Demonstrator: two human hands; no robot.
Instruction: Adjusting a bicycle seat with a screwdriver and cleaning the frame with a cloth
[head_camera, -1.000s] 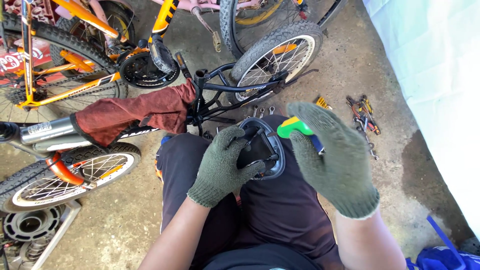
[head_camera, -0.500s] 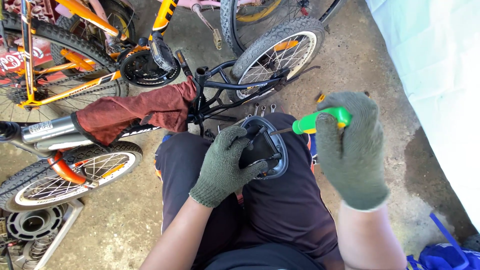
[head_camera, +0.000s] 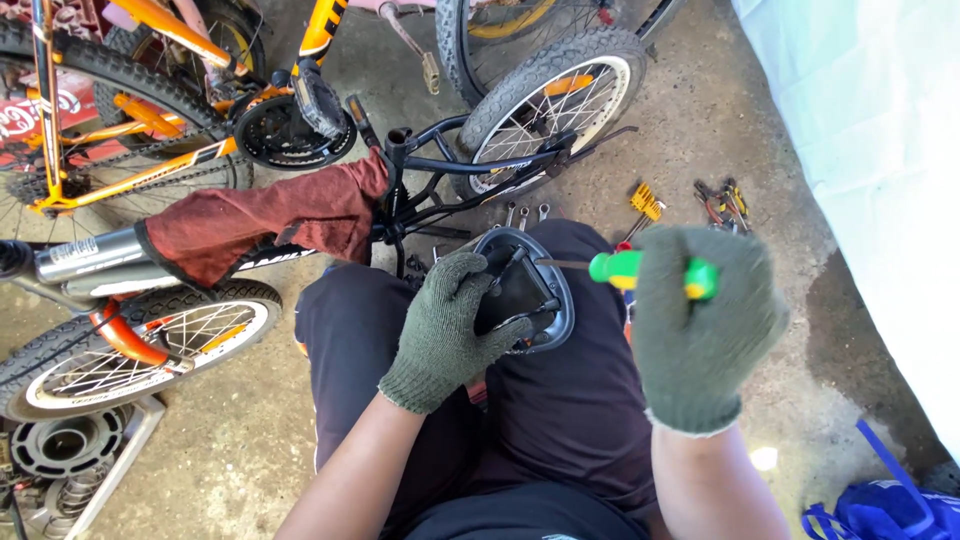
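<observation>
My left hand (head_camera: 447, 325), in a grey-green knit glove, grips a black bicycle saddle (head_camera: 535, 290) turned underside up on my lap. My right hand (head_camera: 700, 320), gloved the same way, is closed around the green and yellow handle of a screwdriver (head_camera: 640, 270). Its thin metal shaft points left, and the tip reaches the saddle's underside near my left fingers. Part of the saddle is hidden under my left hand.
A small black bicycle frame (head_camera: 440, 190) with a dark red cloth (head_camera: 260, 215) draped on it lies in front of my knees. Orange bicycles (head_camera: 150, 120) stand at the upper left. Loose tools (head_camera: 720, 200) lie on the concrete floor; a white sheet (head_camera: 880, 140) hangs at right.
My right hand has drawn back to the right and turned the screwdriver, so its shaft now points level at the saddle. My left hand keeps its grip on the saddle.
</observation>
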